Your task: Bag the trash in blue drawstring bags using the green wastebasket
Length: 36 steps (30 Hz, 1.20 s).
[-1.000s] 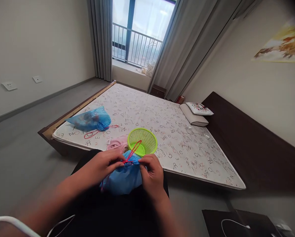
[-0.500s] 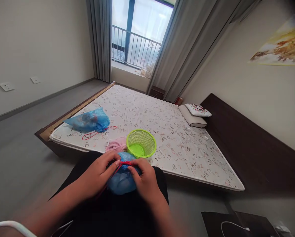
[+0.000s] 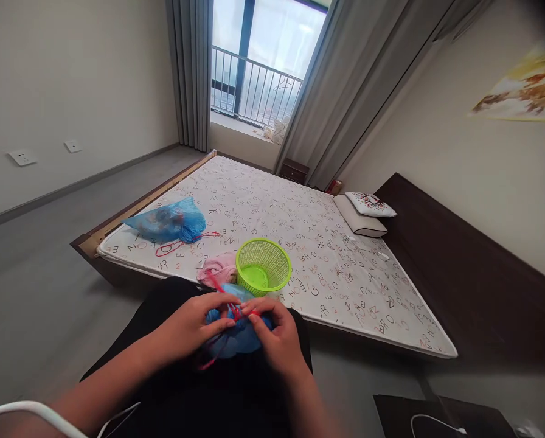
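A blue plastic bag (image 3: 240,347) rests on my lap, its gathered neck wound with red string (image 3: 236,312). My left hand (image 3: 203,319) curls around the left side of the neck, thumb and fingertips at the string. From the other side, my right hand (image 3: 276,333) pinches the red string between thumb and fingers. One loose string end sticks up past my left fingers and another hangs below. Just beyond the bag are a green plastic basket (image 3: 263,267) and a pink cloth (image 3: 218,269) on the mattress edge. My fingers partly hide the knotted area.
Another blue bag (image 3: 170,220) with red string lies on the patterned mattress (image 3: 272,207) to the left. Pillows (image 3: 361,219) are stacked by the dark headboard (image 3: 459,249). A white cable (image 3: 30,407) crosses the lower left. A dark board (image 3: 437,417) is at lower right.
The red string, stretched between my hands before, is now bunched at the bag's neck with one end swung upward. Both hands have shifted slightly right and down.
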Each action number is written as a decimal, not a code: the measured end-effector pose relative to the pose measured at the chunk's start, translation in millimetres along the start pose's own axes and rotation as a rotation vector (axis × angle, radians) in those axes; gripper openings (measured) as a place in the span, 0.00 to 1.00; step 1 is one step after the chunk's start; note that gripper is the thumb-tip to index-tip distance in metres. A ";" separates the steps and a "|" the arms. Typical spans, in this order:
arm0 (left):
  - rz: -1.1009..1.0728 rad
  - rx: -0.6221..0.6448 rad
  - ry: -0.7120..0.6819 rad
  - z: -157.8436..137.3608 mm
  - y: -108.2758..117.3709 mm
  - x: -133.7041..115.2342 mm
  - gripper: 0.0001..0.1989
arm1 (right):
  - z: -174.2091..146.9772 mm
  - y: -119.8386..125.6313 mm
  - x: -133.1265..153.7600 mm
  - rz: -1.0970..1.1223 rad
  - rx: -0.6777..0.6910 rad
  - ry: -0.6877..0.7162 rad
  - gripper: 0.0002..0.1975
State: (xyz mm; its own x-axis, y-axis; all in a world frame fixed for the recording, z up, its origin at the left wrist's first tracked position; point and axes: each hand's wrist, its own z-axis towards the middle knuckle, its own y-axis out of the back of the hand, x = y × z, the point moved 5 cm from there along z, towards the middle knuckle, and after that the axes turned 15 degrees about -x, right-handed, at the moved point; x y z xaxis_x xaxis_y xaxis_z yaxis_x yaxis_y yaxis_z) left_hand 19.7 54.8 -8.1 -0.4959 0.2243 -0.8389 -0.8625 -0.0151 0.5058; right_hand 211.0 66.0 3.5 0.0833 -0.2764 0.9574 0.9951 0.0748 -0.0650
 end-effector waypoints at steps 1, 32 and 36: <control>0.016 0.024 -0.001 1.4 0.3 -1.1 0.16 | 2.3 4.6 -2.8 0.034 -0.063 -0.014 0.04; -0.196 -0.027 0.093 -2.7 7.8 6.5 0.11 | 5.8 14.0 -1.5 -0.456 0.310 -0.023 0.09; -0.195 0.188 0.067 -5.5 4.8 -0.5 0.19 | 8.5 17.2 1.8 -0.453 0.214 0.061 0.06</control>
State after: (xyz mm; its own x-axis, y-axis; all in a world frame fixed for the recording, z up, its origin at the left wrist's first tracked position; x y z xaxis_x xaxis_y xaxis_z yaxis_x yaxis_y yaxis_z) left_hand 15.3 49.2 -6.3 -0.3331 0.1399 -0.9325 -0.9117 0.2043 0.3564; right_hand 227.8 74.9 6.5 -0.3455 -0.3819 0.8572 0.8992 0.1266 0.4188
